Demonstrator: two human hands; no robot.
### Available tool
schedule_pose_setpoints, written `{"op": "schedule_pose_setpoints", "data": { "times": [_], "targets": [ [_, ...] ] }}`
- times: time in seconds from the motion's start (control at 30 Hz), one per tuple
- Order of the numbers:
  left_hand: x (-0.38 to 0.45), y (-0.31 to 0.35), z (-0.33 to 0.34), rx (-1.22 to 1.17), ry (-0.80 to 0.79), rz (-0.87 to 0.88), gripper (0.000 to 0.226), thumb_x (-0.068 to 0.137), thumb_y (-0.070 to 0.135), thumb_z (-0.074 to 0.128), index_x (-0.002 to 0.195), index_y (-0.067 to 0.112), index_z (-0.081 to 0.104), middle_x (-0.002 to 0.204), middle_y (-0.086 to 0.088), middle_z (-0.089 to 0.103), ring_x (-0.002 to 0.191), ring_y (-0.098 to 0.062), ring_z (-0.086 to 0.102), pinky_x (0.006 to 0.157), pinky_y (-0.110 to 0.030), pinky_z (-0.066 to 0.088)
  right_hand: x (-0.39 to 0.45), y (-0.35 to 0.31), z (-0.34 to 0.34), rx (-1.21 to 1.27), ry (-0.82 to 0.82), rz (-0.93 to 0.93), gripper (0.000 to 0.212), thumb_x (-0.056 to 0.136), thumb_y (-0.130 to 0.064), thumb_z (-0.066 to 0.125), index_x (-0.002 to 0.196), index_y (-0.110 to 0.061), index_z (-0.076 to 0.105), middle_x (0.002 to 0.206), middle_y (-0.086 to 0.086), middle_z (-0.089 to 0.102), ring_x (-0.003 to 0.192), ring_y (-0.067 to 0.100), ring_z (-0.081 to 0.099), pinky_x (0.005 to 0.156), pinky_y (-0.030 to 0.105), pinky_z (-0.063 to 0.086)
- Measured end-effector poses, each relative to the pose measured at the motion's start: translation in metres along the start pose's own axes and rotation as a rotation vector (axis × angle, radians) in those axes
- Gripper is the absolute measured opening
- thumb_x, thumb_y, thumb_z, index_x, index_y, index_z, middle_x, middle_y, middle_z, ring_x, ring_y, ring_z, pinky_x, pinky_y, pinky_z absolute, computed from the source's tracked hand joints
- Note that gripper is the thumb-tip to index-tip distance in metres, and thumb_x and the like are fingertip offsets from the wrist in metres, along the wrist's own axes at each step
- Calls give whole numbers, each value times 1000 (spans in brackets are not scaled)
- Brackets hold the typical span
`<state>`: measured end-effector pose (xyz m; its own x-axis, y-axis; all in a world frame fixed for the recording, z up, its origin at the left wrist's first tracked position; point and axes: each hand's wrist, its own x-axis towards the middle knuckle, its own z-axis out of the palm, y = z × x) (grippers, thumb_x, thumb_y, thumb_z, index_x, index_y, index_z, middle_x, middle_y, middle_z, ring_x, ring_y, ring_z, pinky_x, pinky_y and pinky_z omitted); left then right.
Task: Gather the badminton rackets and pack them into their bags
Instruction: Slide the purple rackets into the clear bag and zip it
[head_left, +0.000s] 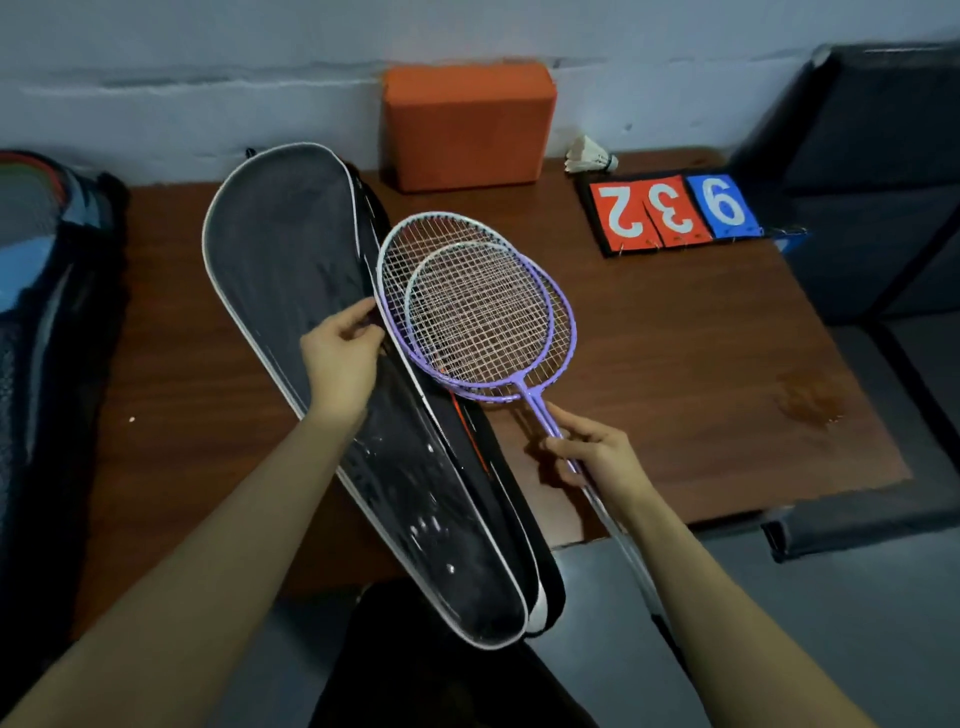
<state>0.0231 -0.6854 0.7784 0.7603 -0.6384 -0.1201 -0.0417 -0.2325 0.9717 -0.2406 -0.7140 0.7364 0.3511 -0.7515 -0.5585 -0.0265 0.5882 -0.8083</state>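
Two purple-and-white badminton rackets (475, 306) lie stacked, heads overlapping, above the table's middle. My right hand (592, 452) grips both shafts just below the heads. A long black racket bag (291, 270) with white piping lies diagonally across the wooden table (701, 364), its flap lifted open. My left hand (345, 353) pinches the edge of that flap next to the racket heads. The racket heads sit at the bag's opening, partly over its lower half.
An orange foam block (467, 127) stands against the back wall. A white shuttlecock (589, 156) and a flip scoreboard (675, 210) showing 2, 3, 9 lie at the back right. Another dark sports bag (47, 291) sits at the left. Dark padded seats (878, 171) flank the right.
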Motion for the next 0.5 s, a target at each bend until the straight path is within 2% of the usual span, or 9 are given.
{"op": "schedule_pose_setpoints", "data": {
  "times": [0.07,0.17,0.27,0.33,0.43,0.5],
  "targets": [
    [-1,0,-1,-23,22,-14,36,84,-4,56,117,8,63,103,-2,66,84,1,60,85,-19,48,2,6,1,-12,14,15,50,78,15,59,123,-6,58,62,7,67,39,11,35,38,20,27],
    [1,-3,0,-9,-7,-21,36,84,-2,56,117,9,63,105,-4,67,87,-7,63,85,-23,51,4,9,3,-30,25,25,49,77,15,60,122,-5,59,60,6,66,39,12,35,38,20,27],
    [2,-4,4,80,-63,22,37,86,-3,53,119,9,61,107,-5,64,73,-4,59,69,-10,48,5,8,9,-39,-16,24,50,75,16,62,119,-6,62,69,15,64,41,14,37,38,21,27],
    [0,-4,7,137,-98,57,37,87,-3,51,121,9,60,100,-2,60,62,0,53,59,-5,43,7,5,14,-40,-67,32,48,75,15,61,118,-6,62,70,14,63,39,15,44,36,20,32],
    [-1,-3,10,193,-151,90,38,88,-1,50,123,11,58,97,-10,58,53,-6,44,47,-11,40,11,0,23,-38,-169,67,47,78,14,58,121,-6,57,71,13,67,42,18,55,37,21,40],
    [2,-3,10,216,-160,114,39,88,0,50,123,13,58,104,-12,58,52,-7,42,48,-14,37,13,-1,28,-49,-214,89,47,80,13,57,121,-9,55,71,12,68,44,19,58,38,22,43]
  ]
}}
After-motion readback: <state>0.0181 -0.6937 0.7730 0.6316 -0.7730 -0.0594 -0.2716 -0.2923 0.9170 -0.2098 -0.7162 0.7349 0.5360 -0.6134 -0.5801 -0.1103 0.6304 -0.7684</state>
